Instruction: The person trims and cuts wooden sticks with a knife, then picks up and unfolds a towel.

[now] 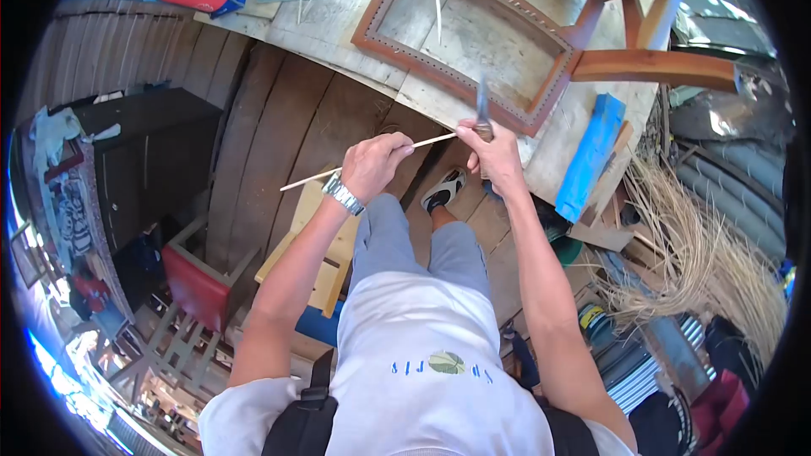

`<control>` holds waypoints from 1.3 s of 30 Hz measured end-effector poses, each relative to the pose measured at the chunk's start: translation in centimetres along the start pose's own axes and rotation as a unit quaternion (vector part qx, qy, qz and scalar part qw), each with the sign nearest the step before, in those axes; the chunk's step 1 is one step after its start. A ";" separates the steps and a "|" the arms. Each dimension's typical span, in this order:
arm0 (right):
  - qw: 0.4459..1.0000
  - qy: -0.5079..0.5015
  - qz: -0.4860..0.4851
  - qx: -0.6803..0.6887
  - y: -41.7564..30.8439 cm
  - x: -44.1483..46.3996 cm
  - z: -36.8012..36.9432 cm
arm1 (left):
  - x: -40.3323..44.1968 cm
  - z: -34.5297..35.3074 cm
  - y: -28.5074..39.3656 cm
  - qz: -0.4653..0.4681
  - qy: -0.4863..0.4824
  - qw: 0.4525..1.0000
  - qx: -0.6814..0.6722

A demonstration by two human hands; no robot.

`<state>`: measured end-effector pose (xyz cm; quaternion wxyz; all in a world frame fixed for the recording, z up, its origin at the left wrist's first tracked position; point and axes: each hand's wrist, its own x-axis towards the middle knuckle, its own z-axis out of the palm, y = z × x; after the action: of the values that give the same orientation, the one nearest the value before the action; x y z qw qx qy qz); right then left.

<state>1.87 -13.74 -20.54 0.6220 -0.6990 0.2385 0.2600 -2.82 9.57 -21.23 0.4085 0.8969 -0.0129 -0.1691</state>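
A thin pale rattan strip (306, 181) runs on a slant between my hands, in front of my knees. My left hand (372, 165), with a metal watch (342, 194) on the wrist, pinches it; its free end sticks out to the left. My right hand (497, 156) is closed around the handle of a knife (482, 105), whose blurred blade points up and away from me. The strip's right end meets the thumb of that hand, and whether the fingers grip it too I cannot tell. Beyond lies a wooden chair frame (463, 78) with small holes along its opening.
The chair rests on a worn wooden workbench (329, 38). Near its right edge lies a blue-wrapped piece (591, 156). Loose rattan strands (693, 245) pile up at the right. A red-seated chair (196, 283) and a dark cabinet (156, 160) stand at the left.
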 end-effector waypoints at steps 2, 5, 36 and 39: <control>0.994 -0.081 -0.001 -0.071 -2.4 -1.8 0.6 | -1.0 -2.1 2.5 0.030 0.015 0.999 0.041; 0.991 -0.035 -0.062 -0.114 -3.1 -4.2 1.7 | -2.0 -4.2 4.7 0.024 0.028 0.998 0.052; 0.958 0.256 -0.124 0.047 -4.0 -24.8 5.1 | -4.0 -13.7 16.5 -0.016 -0.373 0.857 -0.355; 0.952 0.230 -0.143 0.145 -7.3 -25.8 5.5 | -4.4 -14.9 18.0 0.022 -0.409 0.876 -0.255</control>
<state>-13.08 -7.19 1.49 0.6758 -0.6690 0.3073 -0.0369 -0.26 9.15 2.38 0.5848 0.6118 -0.1553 -0.5095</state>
